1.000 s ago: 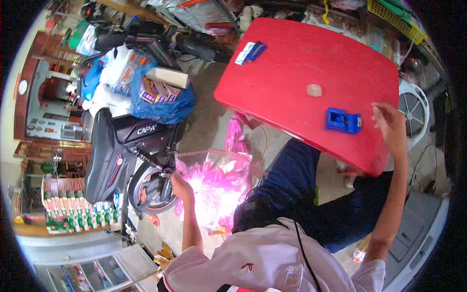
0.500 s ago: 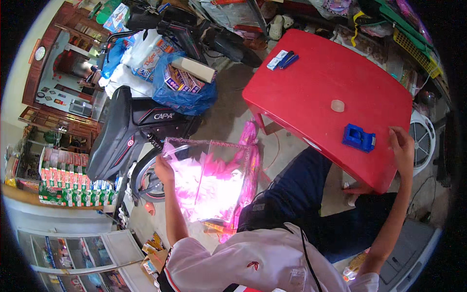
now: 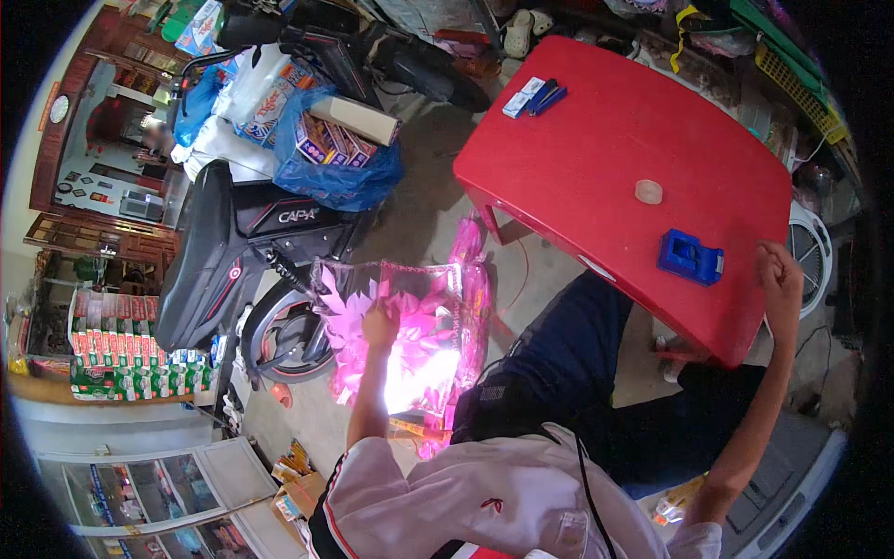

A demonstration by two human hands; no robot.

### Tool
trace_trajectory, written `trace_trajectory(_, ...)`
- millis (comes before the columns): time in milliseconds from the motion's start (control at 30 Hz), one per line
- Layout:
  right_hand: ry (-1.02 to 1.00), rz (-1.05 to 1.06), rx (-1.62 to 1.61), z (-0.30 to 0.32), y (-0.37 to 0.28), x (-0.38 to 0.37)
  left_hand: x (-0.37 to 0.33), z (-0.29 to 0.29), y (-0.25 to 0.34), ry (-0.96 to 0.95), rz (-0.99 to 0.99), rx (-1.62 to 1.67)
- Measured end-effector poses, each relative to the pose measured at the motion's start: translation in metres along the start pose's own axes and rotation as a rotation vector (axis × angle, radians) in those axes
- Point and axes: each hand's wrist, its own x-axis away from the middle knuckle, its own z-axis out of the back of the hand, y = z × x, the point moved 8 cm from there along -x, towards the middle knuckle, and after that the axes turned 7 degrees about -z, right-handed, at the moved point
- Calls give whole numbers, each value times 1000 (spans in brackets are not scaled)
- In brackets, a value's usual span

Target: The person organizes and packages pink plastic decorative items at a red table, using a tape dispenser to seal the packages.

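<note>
My left hand, frame centre-left, fingers pinched on the clear plastic bag of pink flower decorations. Right hand, right edge, curled at the red plastic table rim beside the blue tape dispenser; its grip unclear.

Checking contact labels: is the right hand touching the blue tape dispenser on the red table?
Apart. The head view shows red table between the right hand and the blue tape dispenser.

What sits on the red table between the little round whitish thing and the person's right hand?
In the head view, a blue tape dispenser lies between the round whitish object and the right hand at the red table edge.
</note>
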Motion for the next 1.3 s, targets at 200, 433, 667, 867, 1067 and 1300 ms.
trace_trajectory(200,-15,-2,-79,-15,11,-17,54,-54,-142,204,254,-393)
trace_trajectory(433,37,-79,-36,0,23,-23,36,-61,-126,178,131,-25)
trace_trajectory(667,-7,-101,-23,-10,20,-25,23,-64,-125,224,157,-167)
trace_trajectory(867,37,-30,-7,-5,16,-27,13,-65,-132,228,65,-156)
trace_trajectory(1067,30,-88,-7,3,15,-19,20,-56,-60,37,-58,47)
trace_trajectory(1300,61,-43,-40,-1,12,-21,44,2,-7,31,-161,323)
